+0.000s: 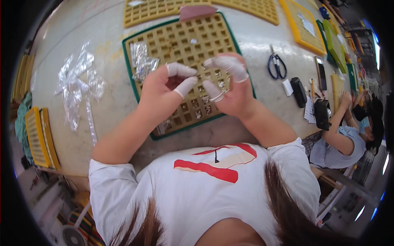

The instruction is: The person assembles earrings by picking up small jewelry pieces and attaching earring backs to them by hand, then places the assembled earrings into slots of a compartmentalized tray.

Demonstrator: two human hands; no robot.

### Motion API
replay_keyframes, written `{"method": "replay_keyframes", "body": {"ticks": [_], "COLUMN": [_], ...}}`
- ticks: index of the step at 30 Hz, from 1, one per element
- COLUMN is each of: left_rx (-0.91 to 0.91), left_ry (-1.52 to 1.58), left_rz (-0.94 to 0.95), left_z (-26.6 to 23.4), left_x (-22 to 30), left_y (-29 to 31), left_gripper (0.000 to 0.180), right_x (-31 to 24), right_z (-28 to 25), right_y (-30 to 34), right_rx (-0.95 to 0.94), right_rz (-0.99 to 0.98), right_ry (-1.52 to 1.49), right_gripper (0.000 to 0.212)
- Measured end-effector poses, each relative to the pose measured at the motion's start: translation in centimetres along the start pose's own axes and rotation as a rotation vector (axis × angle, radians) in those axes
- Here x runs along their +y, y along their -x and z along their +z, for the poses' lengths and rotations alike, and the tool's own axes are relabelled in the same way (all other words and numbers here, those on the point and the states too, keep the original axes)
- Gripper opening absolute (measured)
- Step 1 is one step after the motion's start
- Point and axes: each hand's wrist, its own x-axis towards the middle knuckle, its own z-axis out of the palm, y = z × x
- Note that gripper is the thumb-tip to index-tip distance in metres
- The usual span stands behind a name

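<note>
White finger cots cover fingertips on both my hands. Over the middle of a tan compartment tray [164, 30] with a green rim, my left hand [158, 90] has thumb and fingers pinched together. Whatever it holds, if anything, is too small to make out. Facing it, my right hand [236, 88] has its thumb and fingers apart, with a gap between the tips and no object visible there. Small shiny silvery pieces [206, 100] lie in several compartments below the right hand. Clear plastic packets [141, 61] rest on the tray's left side.
Crumpled clear plastic bags [78, 86] lie left of the tray. Blue-handled scissors [276, 66], a black case [298, 92] and a phone [321, 73] are to the right. More yellow trays [154, 11] stand behind. Another person [342, 141] sits at the far right.
</note>
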Motion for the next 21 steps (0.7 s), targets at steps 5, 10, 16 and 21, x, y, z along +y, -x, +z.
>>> {"method": "replay_keyframes", "body": {"ticks": [5,10,16,21], "left_rx": [0.002,-0.004,-0.043,-0.075], "left_ry": [0.035,0.076,0.019,-0.102], "left_rz": [-0.003,-0.001,0.015,0.059], "left_z": [0.22,0.26,0.18,0.5], "left_x": [0.46,0.13,0.33,0.05], "left_y": [0.08,0.23,0.45,0.49], "left_gripper": [0.013,0.014,0.015,0.012], "right_x": [-0.05,-0.13,-0.72,-0.43], "right_z": [-0.26,-0.05,-0.53,-0.26], "right_y": [-0.15,0.1,-0.48,0.16], "right_rx": [-0.017,-0.029,-0.105,-0.135], "right_rz": [0.025,0.048,0.002,0.105], "right_ry": [0.08,0.055,0.131,0.046], "right_gripper": [0.035,0.028,0.019,0.012]}}
